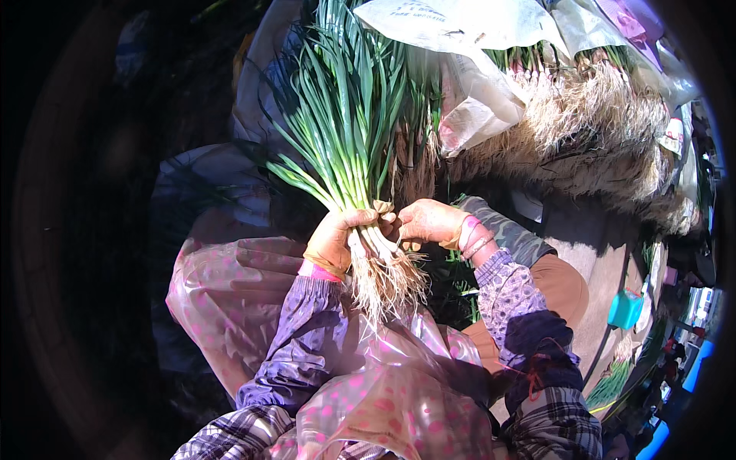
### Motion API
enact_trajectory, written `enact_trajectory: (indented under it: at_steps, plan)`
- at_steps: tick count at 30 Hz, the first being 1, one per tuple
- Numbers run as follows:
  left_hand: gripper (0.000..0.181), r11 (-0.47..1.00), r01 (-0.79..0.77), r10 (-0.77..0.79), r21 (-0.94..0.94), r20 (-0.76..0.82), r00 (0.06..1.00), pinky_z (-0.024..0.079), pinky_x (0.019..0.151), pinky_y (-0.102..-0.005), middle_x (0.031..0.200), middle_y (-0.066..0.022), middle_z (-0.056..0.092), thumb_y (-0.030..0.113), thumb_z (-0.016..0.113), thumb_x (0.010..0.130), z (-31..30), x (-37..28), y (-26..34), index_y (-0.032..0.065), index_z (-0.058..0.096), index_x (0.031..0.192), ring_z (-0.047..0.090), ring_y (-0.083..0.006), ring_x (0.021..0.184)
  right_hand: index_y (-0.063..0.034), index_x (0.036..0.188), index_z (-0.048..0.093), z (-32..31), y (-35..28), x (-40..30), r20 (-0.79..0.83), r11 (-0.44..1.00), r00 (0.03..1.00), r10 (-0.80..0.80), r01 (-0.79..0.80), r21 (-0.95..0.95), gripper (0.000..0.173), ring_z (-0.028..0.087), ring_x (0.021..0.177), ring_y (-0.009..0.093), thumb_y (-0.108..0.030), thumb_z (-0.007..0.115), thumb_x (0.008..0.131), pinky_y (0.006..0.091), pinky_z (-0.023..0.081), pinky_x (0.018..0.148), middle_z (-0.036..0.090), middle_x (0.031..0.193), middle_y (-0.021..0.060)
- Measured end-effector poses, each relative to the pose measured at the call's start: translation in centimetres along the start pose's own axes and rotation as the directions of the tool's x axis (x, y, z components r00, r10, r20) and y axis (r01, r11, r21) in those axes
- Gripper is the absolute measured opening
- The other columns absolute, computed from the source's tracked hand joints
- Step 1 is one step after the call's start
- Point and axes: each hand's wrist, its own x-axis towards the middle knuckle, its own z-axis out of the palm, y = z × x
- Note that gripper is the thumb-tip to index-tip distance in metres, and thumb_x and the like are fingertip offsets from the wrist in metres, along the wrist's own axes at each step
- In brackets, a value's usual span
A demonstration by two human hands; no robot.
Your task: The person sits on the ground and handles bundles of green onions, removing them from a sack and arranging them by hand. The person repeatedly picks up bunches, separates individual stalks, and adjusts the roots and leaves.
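Observation:
A bunch of green onions with long green leaves and pale stringy roots is held upright over the lap. My left hand, in an orange rubber glove, is closed around the white stems just above the roots. My right hand, gloved alike, is beside the stems at the right, its fingers bent close to the bunch near the left fingertips. Whether those fingers grip a stem or leaf cannot be told. A clear plastic apron with pink dots covers my lap beneath the roots.
Stacked green onions with dense roots lie at the upper right, partly under white woven sacks. A camouflage-covered leg is beyond my right hand. Farther right are a turquoise container and more green onions. The left side is in deep shadow.

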Motion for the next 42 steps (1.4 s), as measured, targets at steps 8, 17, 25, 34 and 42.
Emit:
enact_trajectory:
  at_steps: [8,17,25,34,42]
  plan:
    - [0.036,0.971,-0.132,0.148,0.202,-0.07,0.986,0.057,0.078,-0.0372,0.094,-0.0137,0.068,0.001,0.062,0.077,-0.9,0.2,-0.1,-0.0042,0.058,0.112,0.068,-0.0264,0.083,-0.0083,0.074,0.062,2.9,-0.6,4.8,-0.45,0.785,0.88,-0.152,0.384,0.487,0.018,0.052,0.055,0.008,-0.02,0.063,0.088,0.0226,0.039,0.051,0.061,0.067,0.0002]
    - [0.034,0.982,0.026,0.004,-0.185,0.158,0.987,0.046,0.1,-0.0481,0.116,-0.0195,0.062,0.006,0.061,0.08,0.6,-0.8,0.4,-0.007,0.059,0.111,0.059,-0.0333,0.112,-0.0087,0.083,0.058,0.1,6.7,6.8,-0.431,0.054,0.888,0.162,0.428,0.902,0.024,0.043,0.045,0.009,-0.03,0.057,0.095,0.0249,0.035,0.041,0.048,0.059,-0.0036]
    - [0.031,0.974,0.05,-0.016,-0.222,0.154,0.988,0.051,0.094,-0.0493,0.112,-0.0205,0.064,0.007,0.06,0.082,0.6,-0.6,0.3,-0.0057,0.061,0.111,0.061,-0.0339,0.11,-0.0008,0.111,0.064,-0.7,0.5,-1.3,-0.379,0.867,0.888,-0.26,0.387,0.314,0.033,0.058,0.081,0.01,-0.027,0.065,0.091,0.0253,0.048,0.075,0.065,0.091,-0.0013]
    - [0.03,0.99,0.11,-0.09,-0.092,0.198,0.976,0.056,0.085,-0.0418,0.111,-0.02,0.065,0.006,0.059,0.083,0.6,0.0,0.9,-0.0073,0.06,0.11,0.066,-0.0299,0.097,-0.0066,0.078,0.064,0.3,2.4,5.7,-0.591,0.68,0.342,-0.73,0.29,-0.673,0.01,0.053,0.062,0.015,-0.015,0.064,0.084,0.0265,0.041,0.059,0.059,0.072,0.0017]
    - [0.033,0.975,0.063,-0.042,-0.215,0.1,0.994,0.056,0.087,-0.0435,0.13,-0.0179,0.055,0.003,0.058,0.083,-0.6,-0.7,0.2,-0.0066,0.055,0.114,0.062,-0.0322,0.108,-0.0031,0.101,0.066,-1.3,5.1,7.1,-0.867,0.931,0.399,-0.299,-0.077,-0.356,0.031,0.066,0.084,0.032,-0.027,0.069,0.081,0.0389,0.051,0.077,0.068,0.087,0.0155]
